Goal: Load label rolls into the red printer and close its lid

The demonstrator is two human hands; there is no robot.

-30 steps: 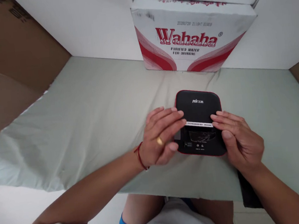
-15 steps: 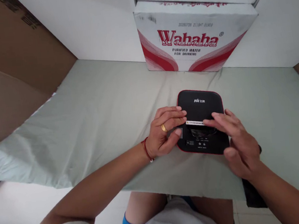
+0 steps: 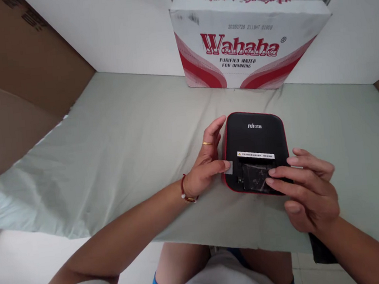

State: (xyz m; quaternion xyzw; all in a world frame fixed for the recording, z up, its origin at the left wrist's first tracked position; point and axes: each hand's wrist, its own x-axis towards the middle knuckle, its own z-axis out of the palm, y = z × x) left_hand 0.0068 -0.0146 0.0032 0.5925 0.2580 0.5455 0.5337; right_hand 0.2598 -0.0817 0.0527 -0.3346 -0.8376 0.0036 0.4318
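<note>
A small black receipt printer (image 3: 256, 135) with red sides lies on the cloth-covered table in front of me. A white warning strip (image 3: 256, 155) runs across its top. Below the strip, a dark glossy film or panel (image 3: 254, 176) covers much of the printer's front part; I cannot tell which it is. My left hand (image 3: 208, 160) is around the printer's left edge, its thumb on a grey square patch and its fingers along the side. Fingertips of my right hand (image 3: 309, 188) touch the right part of the dark film, fingers apart and thumb off the printer.
A white and red water carton (image 3: 250, 40) stands behind the printer against white boxes (image 3: 123, 31). To the left rises a brown cardboard box (image 3: 16, 101). Pale green cloth (image 3: 134, 134) covers the table. A black object (image 3: 323, 250) hangs at the front edge near my right wrist.
My left hand has gone from lying flat on top to the printer's left edge. My right fingers have moved down toward me, and the dark film now covers the front icons.
</note>
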